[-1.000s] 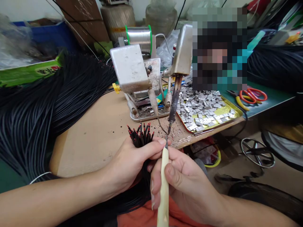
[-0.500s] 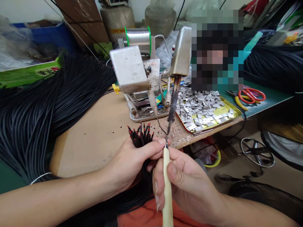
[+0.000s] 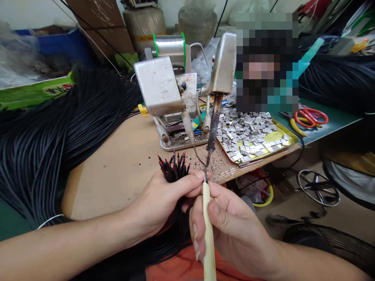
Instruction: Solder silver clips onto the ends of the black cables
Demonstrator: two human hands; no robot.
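My left hand [image 3: 166, 199] is closed around a bundle of black cables [image 3: 175, 169], whose red-tipped wire ends fan out above the fist. Its thumb and index finger reach right, to the tip of a slim tool with a pale handle [image 3: 209, 226]. My right hand [image 3: 234, 222] grips that handle; the tool's kind is unclear. Just above its metal tip, the downward-pointing soldering iron [image 3: 212, 132] ends, close to or touching it. A thin curved feed tube [image 3: 198, 156] comes to the same spot from the left. Whatever lies between the fingertips there is hidden.
Behind the hands stands the soldering machine [image 3: 158, 86] with a solder spool [image 3: 170, 50]. A yellow tray [image 3: 268, 138] of small metal plates sits at right, near red-handled scissors [image 3: 311, 118]. Black cables [image 3: 88, 113] cover the left side. Across the table is another person.
Both hands keep almost the same position at the iron's tip. The lower end of the pale handle has tilted very slightly to the right.
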